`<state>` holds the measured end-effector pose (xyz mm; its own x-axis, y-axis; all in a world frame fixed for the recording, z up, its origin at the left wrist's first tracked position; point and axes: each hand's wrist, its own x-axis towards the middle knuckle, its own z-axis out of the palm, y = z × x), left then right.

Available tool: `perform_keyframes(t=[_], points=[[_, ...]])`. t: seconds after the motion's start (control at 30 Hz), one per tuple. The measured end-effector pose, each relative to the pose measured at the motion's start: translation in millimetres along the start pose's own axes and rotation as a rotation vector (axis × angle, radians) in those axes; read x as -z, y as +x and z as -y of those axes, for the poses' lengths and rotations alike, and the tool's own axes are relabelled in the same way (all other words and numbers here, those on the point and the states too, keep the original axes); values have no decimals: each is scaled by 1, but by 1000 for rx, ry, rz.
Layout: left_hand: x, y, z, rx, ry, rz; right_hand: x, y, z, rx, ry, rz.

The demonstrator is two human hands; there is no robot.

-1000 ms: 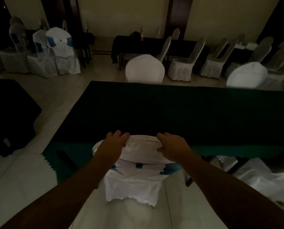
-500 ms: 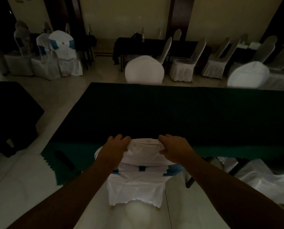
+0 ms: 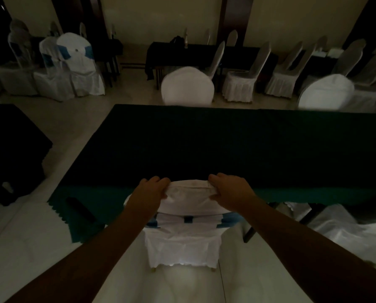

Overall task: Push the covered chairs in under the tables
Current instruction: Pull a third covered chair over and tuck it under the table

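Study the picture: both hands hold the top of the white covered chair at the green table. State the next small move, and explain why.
Probably a short, even push forward. The left hand and right hand grip the top corners of the white fabric-covered chair with a blue sash, whose back meets the dark green clothed table edge while its rear legs show.

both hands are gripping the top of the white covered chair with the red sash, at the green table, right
Not quite: the sash is blue, not red, as the head view shows. The left hand and right hand do grip the top of the white covered chair at the green table.
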<state>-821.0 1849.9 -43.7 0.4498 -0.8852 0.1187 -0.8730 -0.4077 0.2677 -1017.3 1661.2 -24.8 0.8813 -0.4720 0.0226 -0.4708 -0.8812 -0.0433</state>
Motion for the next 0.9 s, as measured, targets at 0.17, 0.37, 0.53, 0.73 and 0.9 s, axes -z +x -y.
perform_keyframes(t=[0.17,0.37,0.53,0.73,0.9], points=[[0,0,-5,-9,-13,39,-4,-7,-1,-26,15,-10],[5,9,-7,16,9,46,-3,-9,5,-49,38,-26],[8,14,-12,20,39,64,-4,-5,3,-63,102,14],[8,14,-19,19,42,67,-6,0,-5,-62,129,36],[12,16,-13,0,5,61,-2,9,-4,-58,117,22]])
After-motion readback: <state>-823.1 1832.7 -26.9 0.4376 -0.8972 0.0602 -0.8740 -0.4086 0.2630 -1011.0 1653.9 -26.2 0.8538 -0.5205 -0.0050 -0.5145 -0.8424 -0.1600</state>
